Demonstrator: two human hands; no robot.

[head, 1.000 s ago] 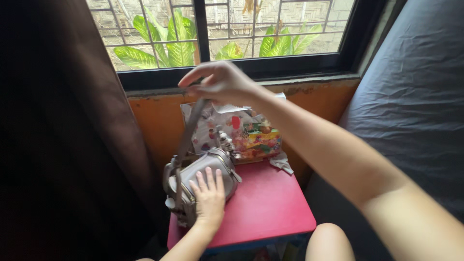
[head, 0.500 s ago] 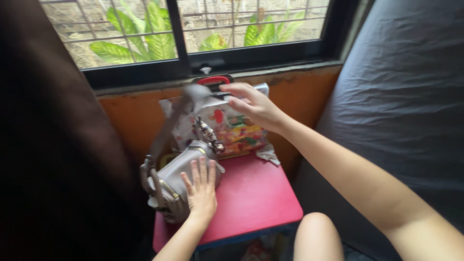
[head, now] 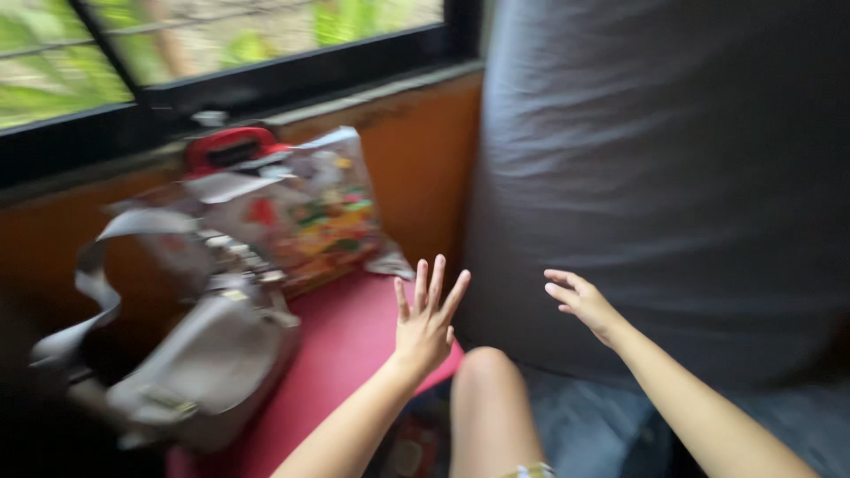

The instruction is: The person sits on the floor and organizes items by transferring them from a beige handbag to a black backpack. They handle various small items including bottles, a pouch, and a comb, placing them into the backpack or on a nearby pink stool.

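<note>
Both my hands are empty. My left hand [head: 427, 320] hangs over the edge of the red desk [head: 341, 354] with fingers [head: 436, 281] spread wide, and my right hand [head: 580, 301] is loosely uncurled in front of the dark cushion [head: 655, 177], touching nothing that I can see. The grey bag [head: 208, 354] lies on the desk well to the left of my left fingers, tipped on its side, its strap [head: 97, 274] looping up. It looks soft and slouchy, likely light, so I'd judge the strap or the firm top edge the best hold. Behind it leans a crinkly printed packet [head: 323, 208], below the window [head: 221, 44]
</note>
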